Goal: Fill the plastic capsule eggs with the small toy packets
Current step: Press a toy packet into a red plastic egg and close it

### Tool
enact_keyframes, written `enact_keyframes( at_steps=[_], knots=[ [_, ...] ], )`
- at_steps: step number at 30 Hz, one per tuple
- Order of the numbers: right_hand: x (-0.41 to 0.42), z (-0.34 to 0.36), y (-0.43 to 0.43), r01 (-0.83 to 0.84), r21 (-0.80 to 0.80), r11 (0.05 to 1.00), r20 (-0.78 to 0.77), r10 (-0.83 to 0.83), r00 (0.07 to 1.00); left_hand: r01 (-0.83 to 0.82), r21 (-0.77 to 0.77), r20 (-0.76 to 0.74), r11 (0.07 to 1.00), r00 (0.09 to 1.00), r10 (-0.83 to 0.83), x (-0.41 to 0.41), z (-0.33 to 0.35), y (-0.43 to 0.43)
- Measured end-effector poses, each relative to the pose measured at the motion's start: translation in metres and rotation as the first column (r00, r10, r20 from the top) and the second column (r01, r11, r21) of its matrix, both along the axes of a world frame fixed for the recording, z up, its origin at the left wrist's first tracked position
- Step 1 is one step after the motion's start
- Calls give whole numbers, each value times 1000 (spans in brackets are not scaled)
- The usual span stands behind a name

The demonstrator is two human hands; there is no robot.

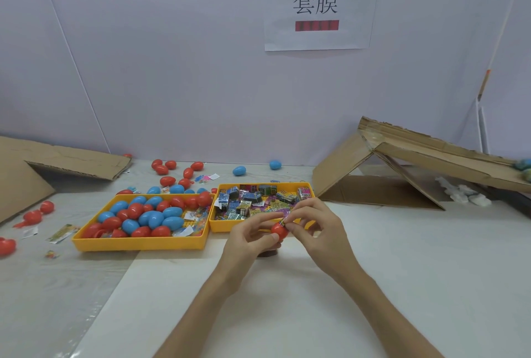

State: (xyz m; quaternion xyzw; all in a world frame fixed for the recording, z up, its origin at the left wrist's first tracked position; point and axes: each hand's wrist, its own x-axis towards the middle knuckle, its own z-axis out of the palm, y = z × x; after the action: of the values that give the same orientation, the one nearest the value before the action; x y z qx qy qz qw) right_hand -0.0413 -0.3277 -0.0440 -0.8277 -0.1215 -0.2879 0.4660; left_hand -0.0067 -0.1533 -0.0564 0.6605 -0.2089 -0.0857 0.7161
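My left hand [250, 238] grips a red capsule egg half [279, 230] just in front of the right yellow tray [218, 227]. My right hand [313, 228] pinches a small printed toy packet [283, 222] at the egg's open top. That tray holds several folded toy packets [253, 198]. The left yellow tray [138, 244] is heaped with red and blue capsule eggs [149, 215]. A dark round piece [268, 252], partly hidden under my left hand, lies on the table.
Loose red eggs [172, 169] and two blue eggs [239, 170] lie behind the trays; more red eggs [37, 214] sit far left. Cardboard sheets [66, 161] lean at the left, a folded cardboard ramp [402, 162] at the right. Stray packets [61, 232] litter the left side.
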Motion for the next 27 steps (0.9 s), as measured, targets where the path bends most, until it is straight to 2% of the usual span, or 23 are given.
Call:
enact_keyframes(
  at_steps=[11,18,27],
  knots=[
    [1,-3,-1,-23,8,1000,-10,23,1000,-13,-25,-13,1000,1000,12,0,0,1],
    [1,-4,0,75,96,993,25,-78,997,-26,-22,-28,999,999,25,-1,1,1],
    [1,-10,4,29,-69,997,131,-20,991,-37,-218,-225,975,974,-13,0,-1,1]
  ],
)
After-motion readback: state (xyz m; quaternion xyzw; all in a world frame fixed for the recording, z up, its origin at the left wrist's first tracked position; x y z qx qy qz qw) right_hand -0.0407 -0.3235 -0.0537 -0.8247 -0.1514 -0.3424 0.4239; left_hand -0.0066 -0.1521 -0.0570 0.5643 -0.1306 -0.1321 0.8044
